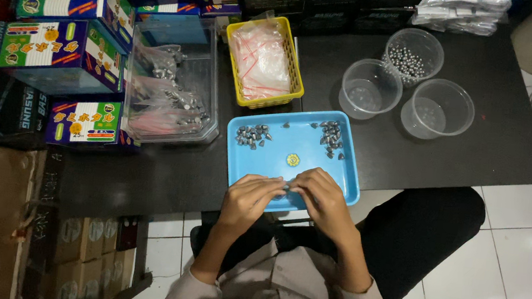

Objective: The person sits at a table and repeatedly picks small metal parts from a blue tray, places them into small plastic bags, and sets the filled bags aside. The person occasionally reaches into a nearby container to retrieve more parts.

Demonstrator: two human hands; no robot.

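Your dark table (463,157) is carrying a blue tray (348,178) holding grey metal weights (253,135). Your left hand (249,197) and right hand (321,198) are meeting over its near edge, fingertips pinching something too small to identify.

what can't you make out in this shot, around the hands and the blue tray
Head view:
- What the left hand and right hand pinch: hidden by the fingers.
- Near edge of the blue tray: covered by both hands.
- Small grey pieces: too small to identify.
- Yellow disc: too small.
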